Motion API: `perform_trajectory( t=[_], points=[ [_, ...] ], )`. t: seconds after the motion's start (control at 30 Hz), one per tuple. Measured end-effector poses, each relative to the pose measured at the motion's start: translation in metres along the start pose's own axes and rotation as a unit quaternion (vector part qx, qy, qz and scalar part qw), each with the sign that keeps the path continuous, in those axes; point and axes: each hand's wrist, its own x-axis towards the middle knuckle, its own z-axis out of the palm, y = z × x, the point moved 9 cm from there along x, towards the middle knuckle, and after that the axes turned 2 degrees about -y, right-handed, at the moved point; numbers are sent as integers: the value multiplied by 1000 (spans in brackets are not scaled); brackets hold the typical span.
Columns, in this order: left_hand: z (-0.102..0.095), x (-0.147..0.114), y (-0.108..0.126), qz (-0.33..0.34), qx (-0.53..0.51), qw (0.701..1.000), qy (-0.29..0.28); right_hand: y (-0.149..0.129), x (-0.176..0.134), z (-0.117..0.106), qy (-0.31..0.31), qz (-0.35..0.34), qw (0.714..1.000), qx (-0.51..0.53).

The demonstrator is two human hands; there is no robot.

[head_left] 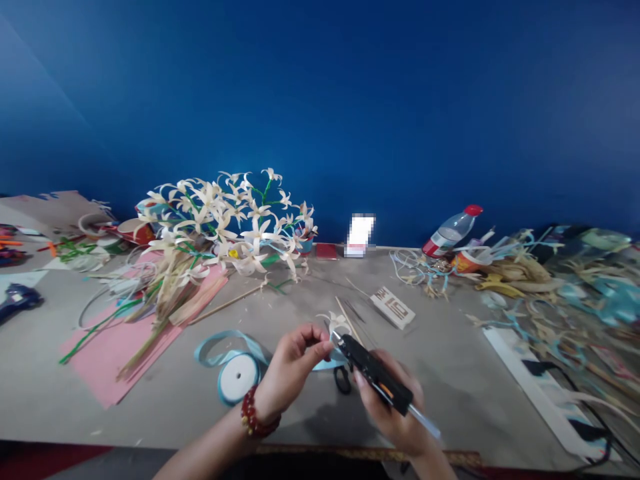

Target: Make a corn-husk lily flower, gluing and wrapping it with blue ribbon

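My left hand [300,357], with a red bead bracelet on the wrist, is closed in a pinch at the middle of the table. A small white artificial flower [337,323] shows at its fingertips and seems held there, its lower part hidden. My right hand [390,400] is wrapped round a black hot glue gun [373,370], a clear glue stick [425,421] poking from its back end. The gun's nozzle meets the left fingertips, beside the flower. Below the gun lie black-handled scissors [343,380], partly covered. Left of my left hand is a blue ribbon spool [239,375] with loose ribbon.
Many white artificial flowers [260,230] stand at the back left. Pink paper [100,373] bears dried husks. A small printed box [393,307], a tilted bottle [453,232], a tangle of scraps and a white power strip [535,393] with cables are on the right.
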Motion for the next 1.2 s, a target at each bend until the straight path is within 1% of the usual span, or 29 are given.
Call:
perform_trajectory(
  t=[0.17,0.3,0.4,0.67,0.77,0.97,1.13,1.2],
  points=[
    [-4,1,1,14,22,1000,10,2,-1,1,-5,2,1000,-1],
    [-1,2,1,2,1,1000,2,6,-2,1,-14,17,1000,-11],
    [2,2,1,-9,-26,1000,-6,6,-1,3,-27,16,999,-10],
    [1,2,0,-14,-36,999,-8,3,0,-4,2,3,1000,1],
    [0,2,0,-18,-44,999,-5,2,2,-5,-3,-1,1000,13],
    [2,2,3,-19,-43,999,-10,1,5,-2,-19,-5,1000,-17],
    [2,3,2,-18,-45,999,-12,5,0,-4,-9,3,1000,17],
    [3,3,2,-17,-45,999,-11,9,-1,-2,-19,11,999,32]
  ],
)
